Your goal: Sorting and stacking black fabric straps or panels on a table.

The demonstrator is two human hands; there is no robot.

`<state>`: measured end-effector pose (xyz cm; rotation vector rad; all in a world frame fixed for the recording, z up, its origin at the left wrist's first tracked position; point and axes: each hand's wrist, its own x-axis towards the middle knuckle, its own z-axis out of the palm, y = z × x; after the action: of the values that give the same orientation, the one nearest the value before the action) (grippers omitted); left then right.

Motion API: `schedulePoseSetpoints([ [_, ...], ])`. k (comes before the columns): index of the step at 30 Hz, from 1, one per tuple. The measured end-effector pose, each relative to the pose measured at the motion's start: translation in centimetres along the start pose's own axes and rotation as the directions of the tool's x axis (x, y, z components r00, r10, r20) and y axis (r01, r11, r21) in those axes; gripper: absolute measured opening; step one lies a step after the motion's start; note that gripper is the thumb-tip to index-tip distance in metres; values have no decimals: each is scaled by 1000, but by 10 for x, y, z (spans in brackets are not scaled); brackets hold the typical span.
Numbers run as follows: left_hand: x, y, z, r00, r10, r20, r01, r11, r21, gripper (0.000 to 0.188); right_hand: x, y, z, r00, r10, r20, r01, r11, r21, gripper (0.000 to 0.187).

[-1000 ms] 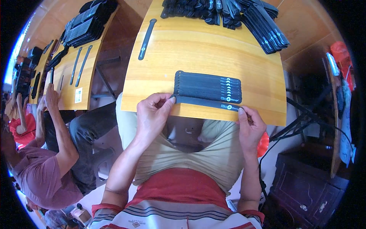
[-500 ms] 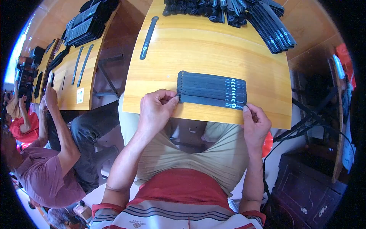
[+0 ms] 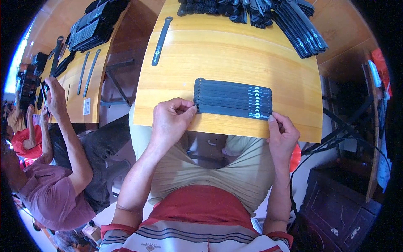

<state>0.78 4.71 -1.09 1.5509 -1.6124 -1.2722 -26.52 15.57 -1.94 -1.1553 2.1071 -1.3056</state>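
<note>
Several flat black straps (image 3: pixel 228 94) lie overlapped in a fanned row near the table's front edge, each with pale lettering and a round green-white mark toward its right end. My left hand (image 3: pixel 172 119) pinches the left end of the nearest strap between thumb and forefinger. At that strap's right end, my right hand (image 3: pixel 283 130) holds the corner with thumb and curled fingers. The nearest strap lies along the front of the row, roughly level with the others. A single strap (image 3: pixel 161 42) rests apart at the far left of the table.
At the far side are a heap of black straps (image 3: pixel 226 8) and a fanned stack (image 3: pixel 299 31) by the right edge. The wooden table (image 3: pixel 168 84) ends just before my lap. On the left, a co-worker (image 3: pixel 58 185) sits at another table (image 3: pixel 94 90) with straps.
My hands stay at the two ends of the nearest strap, which now sits slightly closer against the row. The co-worker's hand has lifted, raising a dark strap.
</note>
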Motion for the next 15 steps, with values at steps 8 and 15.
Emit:
schedulePoseSetpoints([
  [8,1,-2,-1,999,-41,-21,41,999,-11,13,1,4,1,1000,-14,-5,14,1000,4,14],
  [15,1,1,0,997,-67,-27,66,998,-6,13,1,0,1,1000,5,-3,-5,1000,13,14],
])
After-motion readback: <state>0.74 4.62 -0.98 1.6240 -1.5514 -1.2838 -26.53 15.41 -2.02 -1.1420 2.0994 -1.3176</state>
